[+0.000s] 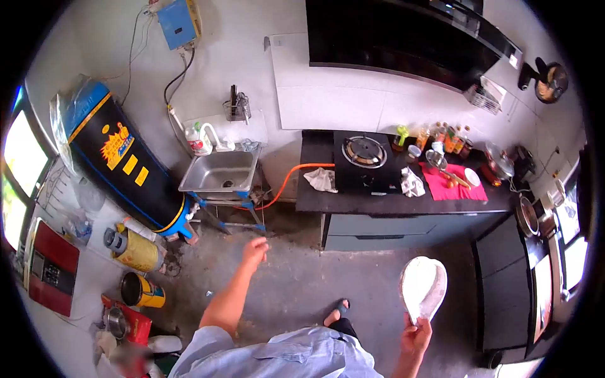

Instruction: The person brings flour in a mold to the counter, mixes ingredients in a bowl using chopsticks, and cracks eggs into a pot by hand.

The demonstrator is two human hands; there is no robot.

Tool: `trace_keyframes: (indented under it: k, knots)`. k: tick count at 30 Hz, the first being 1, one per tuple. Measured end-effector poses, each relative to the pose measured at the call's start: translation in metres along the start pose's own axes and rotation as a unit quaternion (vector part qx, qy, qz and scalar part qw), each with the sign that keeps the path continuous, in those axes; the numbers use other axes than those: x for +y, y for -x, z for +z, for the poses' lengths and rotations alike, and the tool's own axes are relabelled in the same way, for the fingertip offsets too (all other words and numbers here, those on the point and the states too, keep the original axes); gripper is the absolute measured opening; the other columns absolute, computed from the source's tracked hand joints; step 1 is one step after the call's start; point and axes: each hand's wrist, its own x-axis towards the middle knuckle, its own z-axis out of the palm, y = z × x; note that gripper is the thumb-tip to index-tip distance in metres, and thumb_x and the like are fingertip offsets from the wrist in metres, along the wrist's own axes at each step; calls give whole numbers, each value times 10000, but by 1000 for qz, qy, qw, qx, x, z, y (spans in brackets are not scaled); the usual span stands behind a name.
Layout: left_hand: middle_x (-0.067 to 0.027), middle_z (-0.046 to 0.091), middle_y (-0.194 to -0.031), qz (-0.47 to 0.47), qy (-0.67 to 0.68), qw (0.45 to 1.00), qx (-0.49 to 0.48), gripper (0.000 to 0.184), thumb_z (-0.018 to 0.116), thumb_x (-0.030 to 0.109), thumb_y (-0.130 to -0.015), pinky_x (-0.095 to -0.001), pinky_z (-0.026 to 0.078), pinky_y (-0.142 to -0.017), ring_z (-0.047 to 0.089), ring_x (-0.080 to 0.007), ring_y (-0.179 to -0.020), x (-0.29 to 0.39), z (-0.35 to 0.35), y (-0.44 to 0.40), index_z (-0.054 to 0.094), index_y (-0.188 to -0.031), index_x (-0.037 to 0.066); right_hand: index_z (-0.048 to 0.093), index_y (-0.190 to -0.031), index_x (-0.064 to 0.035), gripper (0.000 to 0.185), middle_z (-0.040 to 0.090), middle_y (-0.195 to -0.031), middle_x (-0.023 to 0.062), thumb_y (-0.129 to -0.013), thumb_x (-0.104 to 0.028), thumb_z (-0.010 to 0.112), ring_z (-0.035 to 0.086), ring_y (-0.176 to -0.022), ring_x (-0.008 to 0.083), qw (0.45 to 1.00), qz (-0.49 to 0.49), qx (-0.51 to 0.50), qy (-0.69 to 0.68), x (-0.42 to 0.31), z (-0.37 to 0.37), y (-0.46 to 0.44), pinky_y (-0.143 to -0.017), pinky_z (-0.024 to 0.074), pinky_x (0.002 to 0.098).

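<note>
White scoop [423, 286]: It is in the right hand, out over the floor [287, 283], in front of the counter [372, 205] and apart from it. Its wide, round end points at the counter, and its narrow end is by the fingers. (It looks like a scoop, but it could be some other kind of dish.)

Right hand [416, 338]: The fingers are closed on the narrow end of the white scoop. How tight they squeeze, one cannot tell.

Left hand [254, 253]: It is out in the air, in front of the sink [215, 179] and not touching it. The fingers are a bit bent, not made into a fist, and no thing shows in them.

Holding it well: The wide end sticks out far from the grip, so it could tip. A firm hold and a steady wrist should help. If something is inside (too hard to tell), keeping it flat is best.

Feet: One foot [338, 311] shows on the floor, in a dark sandal. Small, slow steps would be wise.

Things to mind: The orange hose [287, 178] runs from the counter toward the sink's legs. The pink cloth [449, 193] on the counter has small things on it, so a swinging scoop should stay clear.
</note>
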Motion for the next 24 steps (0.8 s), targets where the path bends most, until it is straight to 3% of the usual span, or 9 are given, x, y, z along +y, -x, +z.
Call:
trace_keyframes:
  k: [2, 5, 6, 12, 14, 16, 17, 21, 24]
  knots:
    - [-75, 702, -914, 51, -40, 997, 35, 317, 691, 78, -937, -305, 497, -497, 576, -128, -537, 51, 8, -38, 690, -1245, 2, 560, -1304, -18, 484, 708, -1104, 104, -825, -43, 617, 747, -867, 327, 1000, -7, -7, 12, -9, 23, -30, -436, 546, 197]
    - [-72, 704, -907, 53, 20, 996, 67, 292, 705, 88, -929, -295, 491, -495, 583, -128, -541, 104, 2, -92, 704, -1206, -3, 589, -1262, -23, 409, 724, -1061, 125, -854, -45, 617, 755, -843, 300, 999, 5, -48, -4, -16, 63, -90, -453, 575, 198]
    - [-65, 698, -897, 72, 6, 994, 83, 290, 706, 82, -925, -287, 488, -495, 585, -127, -552, 143, -5, -117, 704, -1203, 1, 586, -1276, -26, 420, 726, -1076, 131, -857, -44, 615, 758, -851, 305, 1000, 6, -20, -4, -17, 105, -95, -452, 580, 205]
    - [-40, 687, -881, 183, -58, 973, 127, 327, 690, 49, -914, -285, 485, -506, 572, -100, -587, 267, -14, -242, 684, -1239, 15, 565, -1281, -10, 427, 733, -1084, 132, -862, -80, 612, 767, -810, 295, 999, -35, -32, 8, -23, 185, -141, -432, 563, 209]
    - [-70, 707, -900, 217, -95, 962, 136, 393, 740, 103, -871, -327, 536, -589, 632, -162, -630, 306, -21, -304, 681, -1254, 41, 551, -1314, -7, 456, 730, -1110, 137, -869, -85, 616, 768, -817, 286, 998, -70, -5, 7, -14, 218, -135, -437, 565, 206]
    - [-112, 722, -928, 315, -210, 903, 202, 495, 795, 194, -817, -386, 567, -736, 698, -262, -774, 326, -38, -392, 673, -1281, 74, 591, -1308, -29, 439, 709, -1158, 136, -887, -136, 655, 761, -889, 275, 995, -99, -26, 3, -4, 220, -147, -471, 573, 187]
    - [-137, 734, -978, 334, -321, 851, 247, 558, 815, 258, -781, -437, 549, -865, 700, -331, -936, 355, -36, -394, 667, -1295, 96, 586, -1320, -29, 438, 707, -1162, 138, -898, -133, 642, 760, -915, 283, 995, -97, -27, -6, 1, 223, -154, -480, 583, 197]
    - [-126, 727, -977, 342, -291, 833, 324, 503, 779, 210, -823, -452, 531, -884, 671, -324, -944, 417, -43, -467, 668, -1301, 102, 565, -1367, -21, 450, 705, -1192, 150, -927, -106, 600, 752, -981, 313, 994, -91, -40, -55, 19, 227, -174, -502, 608, 215]
    - [-115, 715, -969, 386, -317, 782, 372, 478, 771, 199, -838, -446, 531, -877, 657, -314, -940, 455, -52, -502, 675, -1298, 111, 649, -1077, -82, 170, 674, -908, 18, -913, -128, 645, 547, -613, 95, 995, -77, -1, -63, 35, 242, -161, -492, 513, 236]
